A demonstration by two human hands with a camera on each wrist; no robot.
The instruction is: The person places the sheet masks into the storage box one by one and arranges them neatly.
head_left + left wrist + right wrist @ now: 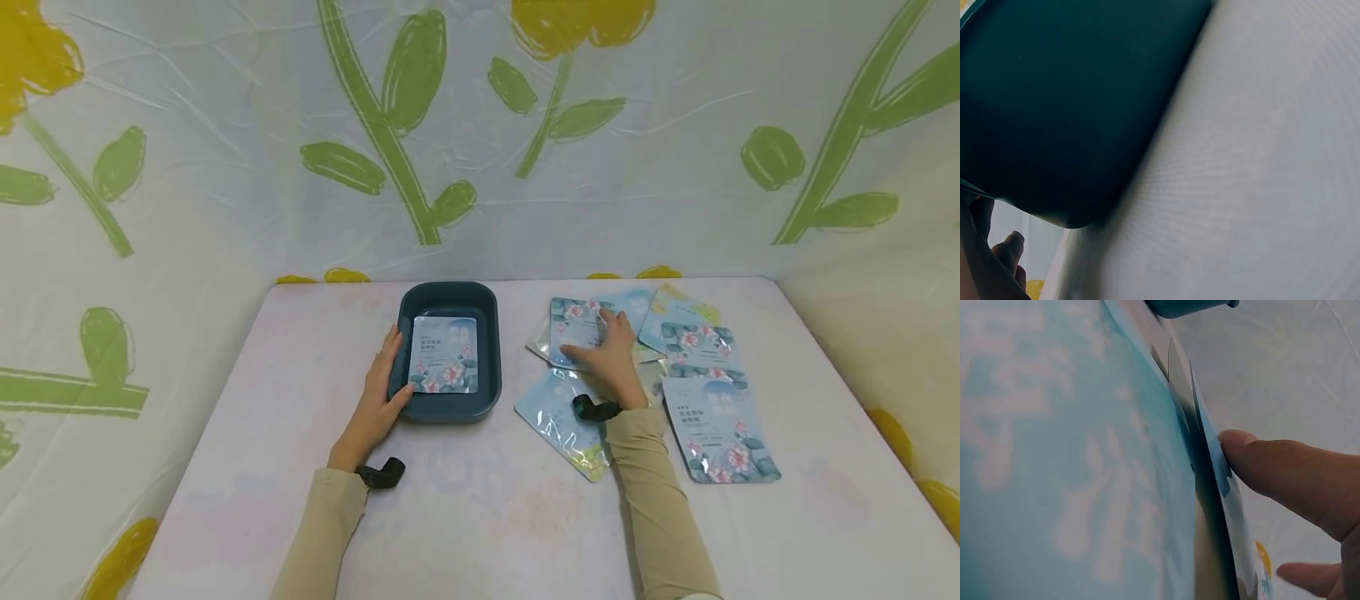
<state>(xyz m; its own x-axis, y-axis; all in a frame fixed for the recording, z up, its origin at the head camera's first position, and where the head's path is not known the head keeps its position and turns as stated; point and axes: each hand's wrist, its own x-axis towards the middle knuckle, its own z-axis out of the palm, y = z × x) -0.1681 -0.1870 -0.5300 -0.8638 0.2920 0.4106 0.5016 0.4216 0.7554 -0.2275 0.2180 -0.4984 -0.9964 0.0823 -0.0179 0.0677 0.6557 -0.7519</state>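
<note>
"First entry?"
"Dark teal tray [447,408], on the table [450,517]. Inside: one flowered packet [444,354], face up."
"Left hand [378,393]?"
"Resting against the tray: fingers straight along its left side, thumb at the rim."
"Right hand [618,358]?"
"Spread over a small blue packet [564,325] on the pile, right of the tray. Touching, yes; whether pinching, I can't tell from here."
"Remaining stock?"
"One shiny packet [551,412], pale blue, nearer the person. One blue-and-yellow packet [667,312], far side. Rightmost, two more flowered: the near packet [723,429] overlaps the far packet [705,346]."
"Apparel?"
"Beige sleeves [660,492]."
</note>
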